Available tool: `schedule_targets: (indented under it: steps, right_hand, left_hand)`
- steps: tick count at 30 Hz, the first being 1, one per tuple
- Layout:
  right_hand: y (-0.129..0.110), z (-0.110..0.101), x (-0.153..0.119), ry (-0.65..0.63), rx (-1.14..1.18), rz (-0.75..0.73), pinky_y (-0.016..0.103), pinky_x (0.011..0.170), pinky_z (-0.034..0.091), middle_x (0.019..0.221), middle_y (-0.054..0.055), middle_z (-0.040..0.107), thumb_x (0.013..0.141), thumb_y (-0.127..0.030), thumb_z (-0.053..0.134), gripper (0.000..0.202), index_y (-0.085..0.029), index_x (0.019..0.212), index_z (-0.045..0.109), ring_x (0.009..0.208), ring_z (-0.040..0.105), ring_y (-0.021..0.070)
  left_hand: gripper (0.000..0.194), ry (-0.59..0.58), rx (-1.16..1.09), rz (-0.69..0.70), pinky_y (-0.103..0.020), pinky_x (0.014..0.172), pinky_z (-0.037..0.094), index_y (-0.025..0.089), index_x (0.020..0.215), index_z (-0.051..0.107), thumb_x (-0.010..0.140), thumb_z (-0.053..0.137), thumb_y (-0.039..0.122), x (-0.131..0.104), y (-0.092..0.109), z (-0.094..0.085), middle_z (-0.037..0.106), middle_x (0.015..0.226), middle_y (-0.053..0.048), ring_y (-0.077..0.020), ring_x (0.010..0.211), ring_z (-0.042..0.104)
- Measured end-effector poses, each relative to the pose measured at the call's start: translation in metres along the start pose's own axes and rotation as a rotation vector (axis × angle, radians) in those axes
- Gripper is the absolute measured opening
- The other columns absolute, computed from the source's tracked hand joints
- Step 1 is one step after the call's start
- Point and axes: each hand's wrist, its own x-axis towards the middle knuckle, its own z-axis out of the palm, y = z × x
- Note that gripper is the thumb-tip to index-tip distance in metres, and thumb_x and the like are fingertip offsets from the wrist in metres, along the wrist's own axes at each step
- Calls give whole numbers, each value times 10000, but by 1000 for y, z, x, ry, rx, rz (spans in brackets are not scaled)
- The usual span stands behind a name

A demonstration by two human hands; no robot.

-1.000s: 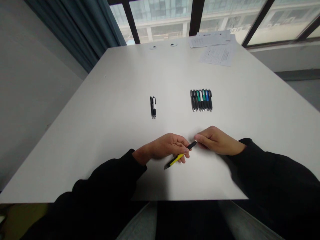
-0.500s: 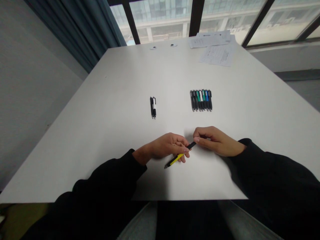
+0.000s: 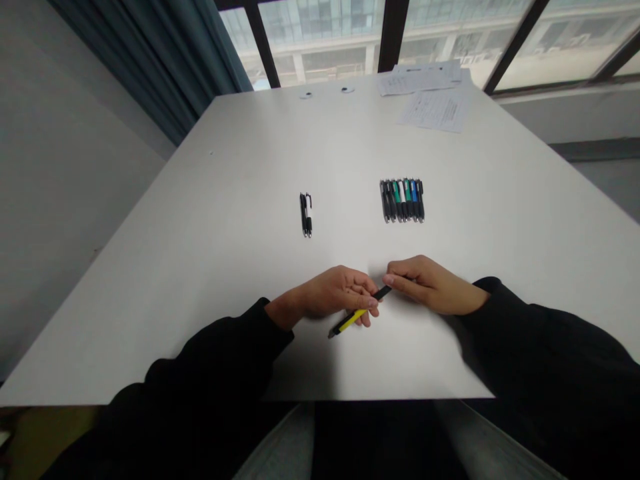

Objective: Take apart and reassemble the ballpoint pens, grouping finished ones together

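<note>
A pen [image 3: 349,321] with a yellow and black barrel slants between my two hands over the front part of the table. My left hand [image 3: 340,293] pinches it near the middle, thumb on top and fingers beneath. At the pen's upper right end, my right hand [image 3: 425,285] is closed with thumb and forefinger on the tip, which they hide. Beyond my hands, two pens [image 3: 306,215], one all dark and one with a white barrel, lie side by side. To their right, a row of several pens [image 3: 402,201] in black, green, white and blue lies close together.
The white table [image 3: 240,200] runs back to a window with dark frames. Printed papers [image 3: 433,100] lie at its far right, and two small whitish pieces [image 3: 306,95] near the far edge. A blue-grey curtain [image 3: 165,60] hangs at the far left.
My right hand has shifted very slightly down and left at the pen's tip. The left hand, its pen and the pens on the table have stayed put.
</note>
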Motion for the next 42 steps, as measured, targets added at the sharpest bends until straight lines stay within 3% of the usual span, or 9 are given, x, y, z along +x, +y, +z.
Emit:
schedule_targets:
  steps: [5, 10, 18, 25, 29, 32, 36, 39, 42]
  right_hand:
    - [6, 5, 0, 42, 148, 49, 263, 537, 326, 592, -47, 439, 1034, -496, 481, 449, -198, 700, 465, 542, 379, 101]
    - [9, 21, 1, -11, 579, 40, 306, 733, 517, 939, 21, 677, 895, -371, 753, 390, -233, 1036, 417, 829, 655, 156]
    - [12, 15, 3, 72, 567, 89, 283, 657, 500, 857, 4, 633, 889, -367, 755, 352, -206, 1044, 483, 731, 594, 132]
    - [9, 18, 7, 134, 131, 82, 249, 569, 394, 718, -41, 566, 875, -411, 760, 361, -187, 1103, 593, 615, 505, 112]
    - [14, 15, 6, 175, 299, 102, 243, 528, 369, 736, -25, 570, 885, -398, 738, 286, -170, 1033, 650, 590, 482, 100]
    - [20, 5, 4, 343, 528, 168, 240, 461, 350, 659, -39, 563, 853, -389, 766, 308, -167, 1045, 675, 508, 478, 97]
    - [22, -6, 8, 523, 811, 167, 233, 425, 308, 626, -15, 605, 768, -384, 835, 297, -169, 930, 710, 476, 478, 96]
    - [17, -2, 20, 466, 971, 196, 237, 408, 268, 513, -21, 547, 759, -467, 814, 328, -172, 767, 669, 411, 410, 89]
    - [10, 7, 33, 393, 1070, 218, 256, 427, 311, 463, -30, 472, 804, -542, 710, 385, -180, 695, 637, 400, 362, 97]
  left_hand:
    - [391, 19, -49, 32, -322, 716, 605, 111, 939, 652, 775, 852, 404, 2, -2, 0, 760, 863, -93, -184, 704, 750]
    - [381, 232, -195, 269, -336, 809, 591, 135, 1014, 606, 822, 825, 381, 10, -7, -6, 774, 950, -120, -204, 839, 761]
    - [384, 493, -327, 485, -365, 978, 535, 150, 962, 658, 720, 904, 318, 15, 1, -6, 759, 1046, -70, -199, 1021, 723]
    - [361, 555, -392, 523, -181, 663, 525, 145, 882, 726, 630, 945, 284, 18, 0, -11, 682, 751, 27, -59, 657, 630]
    - [341, 584, -397, 474, -203, 665, 555, 131, 917, 697, 689, 898, 285, 16, 2, -13, 698, 737, 3, -86, 649, 670]
    - [337, 636, -362, 387, -247, 700, 591, 123, 896, 664, 688, 886, 266, 13, 2, -14, 723, 772, -17, -125, 685, 717]
    - [435, 403, -162, 208, -279, 656, 594, 100, 1010, 688, 700, 901, 319, 12, -3, -5, 768, 872, -92, -160, 670, 734]
    - [460, 124, -92, 78, -283, 657, 577, 88, 1036, 697, 744, 877, 395, 13, -4, 9, 767, 933, -142, -199, 738, 758]
    - [425, 61, -95, 70, -288, 708, 572, 104, 1025, 693, 787, 845, 421, 15, -4, 19, 758, 976, -149, -207, 818, 760]
